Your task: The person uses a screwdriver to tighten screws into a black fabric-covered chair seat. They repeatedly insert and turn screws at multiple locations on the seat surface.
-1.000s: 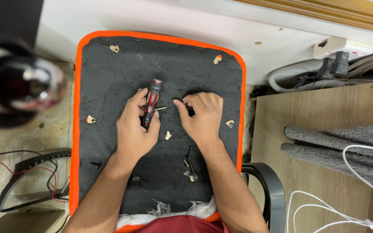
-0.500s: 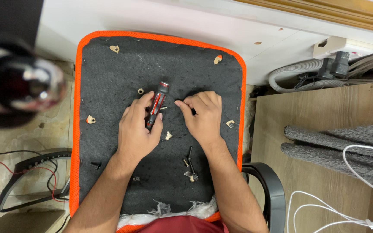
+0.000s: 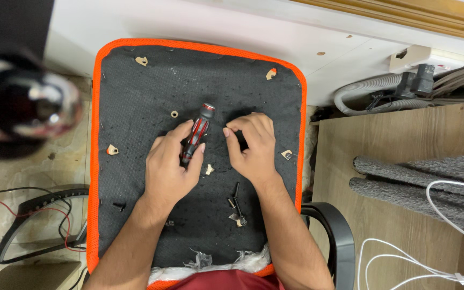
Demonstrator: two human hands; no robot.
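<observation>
With the left hand [image 3: 170, 169] wrapped round the red-and-black screwdriver [image 3: 196, 134] and the right hand's [image 3: 252, 147] fingers pinched shut on something unseen, I'd keep the shaft square to the black seat underside [image 3: 135, 107].

1 head-worn view, looking straight down, close over an upturned chair seat [image 3: 135, 96], no 2nd view

I count two hands, my left hand [image 3: 170, 166] and right hand [image 3: 251, 147], one red-and-black screwdriver [image 3: 196, 134], one orange-rimmed seat base [image 3: 151, 80], one black armrest [image 3: 333, 236], and roughly four loose black screws [image 3: 236, 203].
</observation>
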